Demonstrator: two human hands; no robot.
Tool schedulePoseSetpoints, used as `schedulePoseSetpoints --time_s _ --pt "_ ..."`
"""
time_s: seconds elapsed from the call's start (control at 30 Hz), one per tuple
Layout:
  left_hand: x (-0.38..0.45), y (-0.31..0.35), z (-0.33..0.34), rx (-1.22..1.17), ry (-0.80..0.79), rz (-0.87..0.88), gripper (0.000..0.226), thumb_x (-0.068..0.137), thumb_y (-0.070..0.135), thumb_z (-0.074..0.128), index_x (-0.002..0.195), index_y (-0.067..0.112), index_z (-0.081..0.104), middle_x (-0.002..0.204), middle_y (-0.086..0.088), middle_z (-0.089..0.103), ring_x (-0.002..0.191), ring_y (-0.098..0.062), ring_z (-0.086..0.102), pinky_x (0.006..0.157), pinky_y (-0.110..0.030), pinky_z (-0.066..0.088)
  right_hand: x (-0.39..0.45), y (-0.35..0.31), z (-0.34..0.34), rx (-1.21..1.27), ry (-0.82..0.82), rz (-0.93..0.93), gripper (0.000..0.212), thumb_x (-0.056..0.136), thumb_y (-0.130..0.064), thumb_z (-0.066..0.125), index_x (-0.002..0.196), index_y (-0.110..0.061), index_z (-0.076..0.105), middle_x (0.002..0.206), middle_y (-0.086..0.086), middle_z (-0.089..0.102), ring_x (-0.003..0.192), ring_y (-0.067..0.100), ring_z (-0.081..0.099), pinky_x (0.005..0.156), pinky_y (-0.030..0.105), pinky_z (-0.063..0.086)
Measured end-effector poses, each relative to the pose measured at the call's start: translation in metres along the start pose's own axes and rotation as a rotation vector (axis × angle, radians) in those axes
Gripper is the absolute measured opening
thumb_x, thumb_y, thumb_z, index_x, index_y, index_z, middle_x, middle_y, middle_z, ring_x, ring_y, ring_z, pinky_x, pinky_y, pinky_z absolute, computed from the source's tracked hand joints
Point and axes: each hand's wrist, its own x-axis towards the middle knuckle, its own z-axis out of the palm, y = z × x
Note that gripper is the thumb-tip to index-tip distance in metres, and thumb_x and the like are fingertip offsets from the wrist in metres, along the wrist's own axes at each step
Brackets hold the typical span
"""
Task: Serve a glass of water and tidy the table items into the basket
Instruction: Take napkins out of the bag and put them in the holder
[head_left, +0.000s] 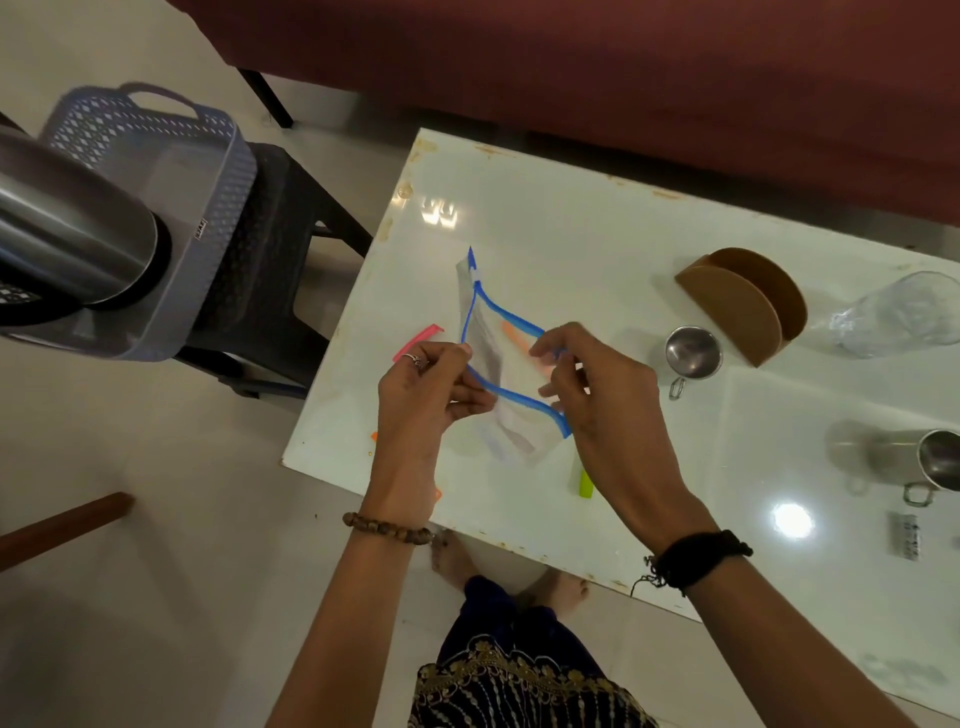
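A clear zip bag (506, 358) with a blue zipper rim is held above the white table (597, 244), its mouth pulled wide. My left hand (431, 387) pinches the near-left rim and my right hand (587, 384) grips the right rim. An orange clip (514, 332) shows through the bag's mouth. On the table lie a pink clip (418, 342) by my left hand and a green clip (586, 482) under my right wrist. A grey-blue basket (171, 171) sits on a dark stool at the left. A clear glass (904, 314) lies at the right edge.
A brown napkin holder (743, 306) and a small steel cup (693, 352) stand right of the bag. A steel mug (914, 460) is at the far right. A steel vessel (67, 234) fills the near left, over the basket. My feet show under the table edge.
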Motion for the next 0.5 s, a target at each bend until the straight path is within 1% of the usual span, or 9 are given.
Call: schedulePoseSetpoints --time_s 0.07,0.13,0.2,0.27,0.33,0.37,0.43,0.5 --pt "-0.001 0.001 0.003 0.036 -0.019 0.016 0.015 0.089 0.007 0.052 0.075 0.009 0.058 0.057 -0.005 0.062 0.044 -0.011 0.061 0.052 -0.020 0.056 0.003 0.001 0.000 -0.056 -0.020 0.018 0.027 0.093 -0.005 0.042 0.103 -0.015 0.066 0.102 0.009 0.066 0.078 0.027 0.065 0.072 0.048 0.054" --pt "-0.003 0.000 0.008 0.083 -0.051 0.019 0.015 0.090 0.008 0.051 0.077 0.011 0.058 0.065 -0.008 0.062 0.045 -0.008 0.061 0.053 -0.020 0.055 0.009 -0.001 0.002 0.001 -0.042 0.096 0.024 0.093 -0.015 0.047 0.102 -0.013 0.069 0.107 0.008 0.067 0.084 0.025 0.065 0.079 0.046 0.053" --pt "-0.003 -0.001 0.013 0.111 -0.070 0.012 0.014 0.090 0.008 0.050 0.079 0.012 0.058 0.068 -0.008 0.063 0.045 -0.006 0.061 0.053 -0.019 0.054 0.013 -0.002 0.004 -0.001 -0.049 0.134 0.025 0.091 -0.027 0.051 0.102 -0.015 0.070 0.108 0.008 0.068 0.085 0.020 0.063 0.082 0.039 0.051" --pt "-0.001 -0.003 0.017 0.134 -0.062 0.007 0.013 0.090 0.008 0.050 0.080 0.011 0.058 0.068 -0.008 0.064 0.046 -0.006 0.061 0.052 -0.019 0.053 0.016 0.001 0.006 -0.151 -0.043 0.095 0.029 0.091 -0.032 0.054 0.113 -0.017 0.067 0.114 0.007 0.066 0.083 0.016 0.060 0.080 0.030 0.045" --pt "-0.001 -0.005 0.020 0.150 -0.057 0.011 0.012 0.089 0.008 0.051 0.080 0.011 0.057 0.066 -0.007 0.063 0.047 -0.006 0.061 0.053 -0.019 0.053 0.019 0.005 0.007 -0.283 -0.087 0.080 0.034 0.091 -0.030 0.054 0.122 -0.017 0.061 0.115 0.009 0.064 0.090 0.022 0.061 0.079 0.030 0.042" --pt "-0.002 -0.007 0.020 0.156 -0.063 0.018 0.013 0.089 0.007 0.051 0.078 0.012 0.057 0.063 -0.005 0.063 0.048 -0.007 0.060 0.053 -0.019 0.053 0.021 0.007 0.007 -0.306 -0.112 0.090 0.035 0.091 -0.028 0.056 0.123 -0.016 0.060 0.113 0.010 0.064 0.090 0.024 0.061 0.075 0.030 0.040" --pt "-0.003 -0.009 0.021 0.182 -0.097 0.050 0.019 0.089 0.004 0.051 0.074 0.015 0.057 0.058 0.001 0.062 0.049 -0.007 0.060 0.056 -0.020 0.054 0.026 0.010 0.007 -0.272 -0.134 0.117 0.034 0.087 -0.025 0.059 0.119 -0.014 0.063 0.110 0.009 0.067 0.080 0.022 0.058 0.068 0.026 0.036" --pt "-0.003 -0.010 0.021 0.227 -0.158 0.099 0.021 0.089 0.002 0.049 0.074 0.015 0.056 0.058 0.003 0.062 0.051 -0.006 0.060 0.061 -0.023 0.054 0.031 0.010 0.007 -0.196 -0.094 0.119 0.029 0.086 -0.023 0.060 0.111 -0.011 0.067 0.107 0.006 0.070 0.079 0.018 0.060 0.068 0.024 0.038"
